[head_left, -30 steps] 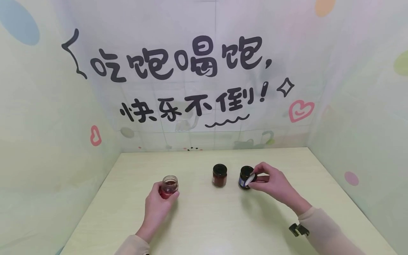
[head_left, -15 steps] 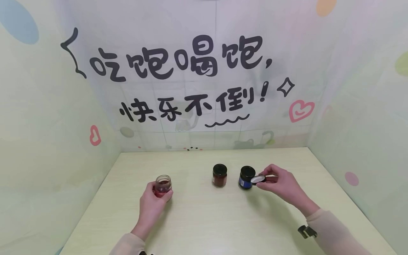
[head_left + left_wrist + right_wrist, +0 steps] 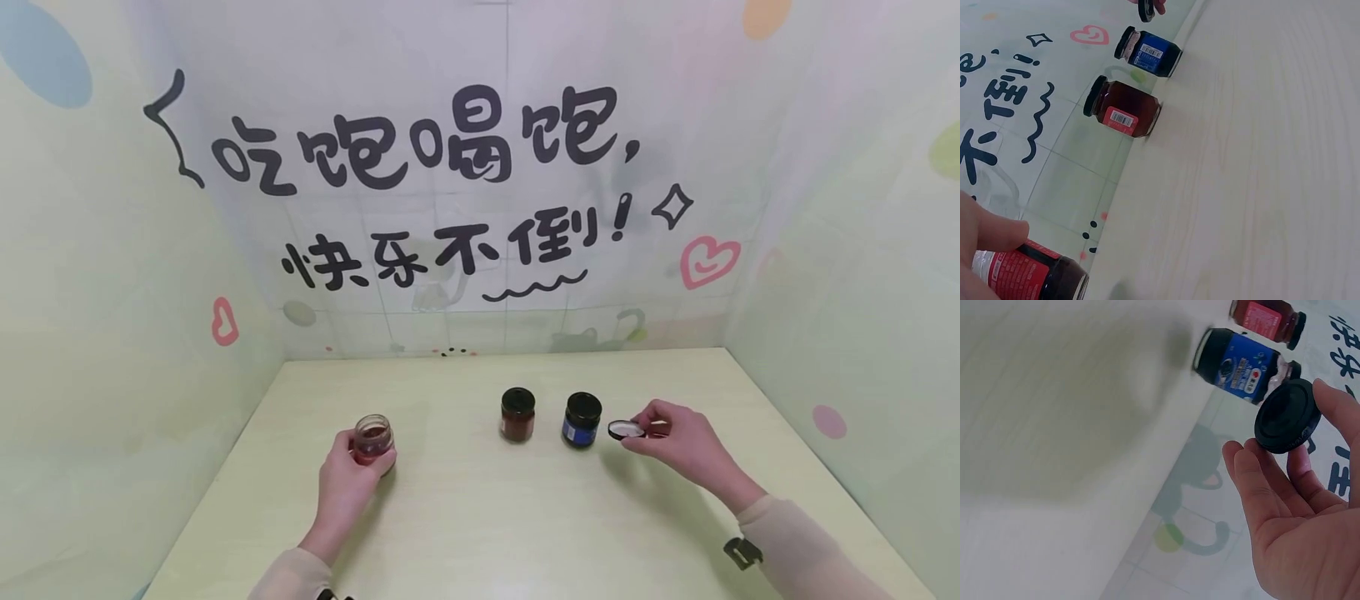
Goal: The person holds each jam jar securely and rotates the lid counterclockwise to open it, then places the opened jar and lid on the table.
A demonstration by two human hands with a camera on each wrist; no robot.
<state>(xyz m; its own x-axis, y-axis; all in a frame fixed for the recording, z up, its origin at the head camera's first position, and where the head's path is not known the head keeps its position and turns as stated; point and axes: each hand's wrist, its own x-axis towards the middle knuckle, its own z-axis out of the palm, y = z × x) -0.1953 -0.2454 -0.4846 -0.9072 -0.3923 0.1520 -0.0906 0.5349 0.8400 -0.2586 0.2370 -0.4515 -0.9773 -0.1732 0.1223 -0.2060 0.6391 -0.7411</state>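
On the left side of the table, my left hand [image 3: 347, 482] grips an uncapped glass jar [image 3: 372, 450] with dark red contents; its red label [image 3: 1019, 278] shows in the left wrist view. The jar is upright, and its mouth faces up. To the right, my right hand [image 3: 690, 446] pinches a black jar lid [image 3: 626, 429] between thumb and fingers, white inside upward. The lid's black top [image 3: 1288, 415] appears in the right wrist view. Just left of this lid stands a capped jar with a blue label [image 3: 581, 425], apart from it in the head view.
A capped jar with a red label [image 3: 517, 421] stands left of the blue-labelled one, toward the back of the pale wooden table [image 3: 465, 517]. Printed cloth walls [image 3: 472, 325] with large black writing enclose the table behind and at both sides.
My left hand has moved left with the open jar. My right hand has carried the lid right, away from the blue-labelled jar, and turned its white inside upward.
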